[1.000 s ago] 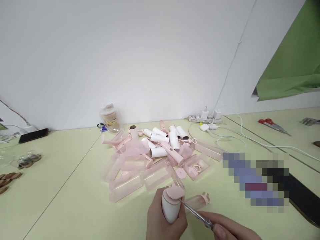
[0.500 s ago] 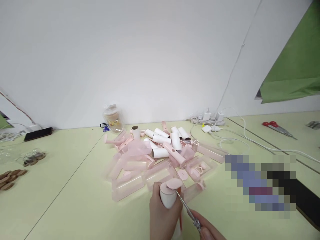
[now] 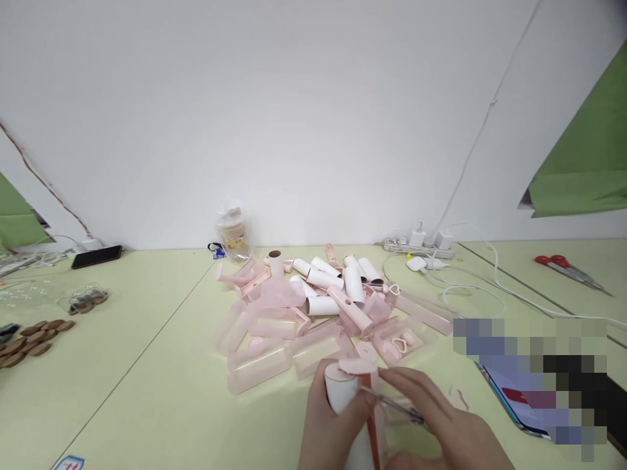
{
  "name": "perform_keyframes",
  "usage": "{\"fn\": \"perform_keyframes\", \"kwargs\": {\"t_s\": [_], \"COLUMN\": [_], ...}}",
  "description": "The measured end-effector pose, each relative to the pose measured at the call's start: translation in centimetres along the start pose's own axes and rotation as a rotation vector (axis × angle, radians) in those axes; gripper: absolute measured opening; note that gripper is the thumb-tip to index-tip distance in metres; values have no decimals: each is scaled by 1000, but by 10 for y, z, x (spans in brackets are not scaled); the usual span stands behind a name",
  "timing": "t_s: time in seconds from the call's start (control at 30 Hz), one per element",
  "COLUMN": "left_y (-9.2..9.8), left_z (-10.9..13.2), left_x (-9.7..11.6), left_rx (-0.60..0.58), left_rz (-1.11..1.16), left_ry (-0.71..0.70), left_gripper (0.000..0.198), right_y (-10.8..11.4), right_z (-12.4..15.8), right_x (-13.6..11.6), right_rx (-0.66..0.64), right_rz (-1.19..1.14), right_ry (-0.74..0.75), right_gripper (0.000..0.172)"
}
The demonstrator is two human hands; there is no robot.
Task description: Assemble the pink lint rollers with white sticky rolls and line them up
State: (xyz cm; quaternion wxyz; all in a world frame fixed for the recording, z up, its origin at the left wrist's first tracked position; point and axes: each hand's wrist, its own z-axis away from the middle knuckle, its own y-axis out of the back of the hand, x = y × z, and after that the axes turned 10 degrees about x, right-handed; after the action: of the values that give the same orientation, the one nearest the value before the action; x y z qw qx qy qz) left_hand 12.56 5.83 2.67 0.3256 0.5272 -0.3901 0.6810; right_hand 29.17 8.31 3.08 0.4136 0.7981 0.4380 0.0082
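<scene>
My left hand [image 3: 326, 421] is wrapped round a white roll [image 3: 341, 391] with a pale pink end. On top, a pink plastic piece [image 3: 360, 366] overlaps the roll's end, and an orange-red strip [image 3: 373, 434] runs down beside it. Closed round a slim metal tool [image 3: 399, 407], my right hand [image 3: 448, 418] reaches over from the right, its fingertips close to the pink piece. The tool's tip lies near my left thumb; its handle is mostly hidden by the hand. Just beyond lies a pile of white tubes [image 3: 323, 305], pink handles [image 3: 349, 308] and translucent pink covers [image 3: 259, 365].
At the back stand a bagged cup [image 3: 234, 234] and a power strip [image 3: 396, 245] with white cables. Red-handled scissors [image 3: 563, 264] and a phone [image 3: 514, 398] lie right. Left are a dark phone [image 3: 96, 257] and brown oval pieces [image 3: 36, 343].
My right hand has moved up and forward, bringing its fingers near the pink piece. The tool's tip has dropped from the piece's edge to beside my left thumb. The view has shifted left.
</scene>
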Motion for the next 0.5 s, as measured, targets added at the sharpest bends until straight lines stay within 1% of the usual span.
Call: {"fn": "perform_keyframes", "kwargs": {"t_s": [0.03, 0.1, 0.13, 0.2, 0.27, 0.33, 0.4, 0.5], "left_y": [1, 4, 5, 6, 2, -8, -22, -45], "left_z": [-1, -4, -6, -9, -12, -21, -37, -70], "left_x": [0, 0, 0, 0, 3, 9, 19, 35], "left_rx": [23, 87, 117, 171, 215, 206, 140, 38], "left_rz": [2, -4, -6, 4, 24, 58, 108, 182], "left_ry": [6, 24, 35, 43, 37, -15, -73, -80], "left_gripper": [30, 35, 36, 36, 34, 32, 31, 29], "right_y": [-2, -7, -9, -14, -19, -21, -21, -18], "right_z": [-7, -15, -16, -15, -11, -11, -19, -49], "right_x": [1, 2, 3, 5, 9, 15, 23, 40], "right_rx": [-48, -85, -81, -26, 44, 92, 136, 208], "right_rz": [54, 138, 172, 256, 356, 458, 565, 692], "right_ry": [112, 275, 331, 392, 396, 376, 354, 327], "right_gripper": [41, 39, 43, 50, 49, 46, 42, 38]}}
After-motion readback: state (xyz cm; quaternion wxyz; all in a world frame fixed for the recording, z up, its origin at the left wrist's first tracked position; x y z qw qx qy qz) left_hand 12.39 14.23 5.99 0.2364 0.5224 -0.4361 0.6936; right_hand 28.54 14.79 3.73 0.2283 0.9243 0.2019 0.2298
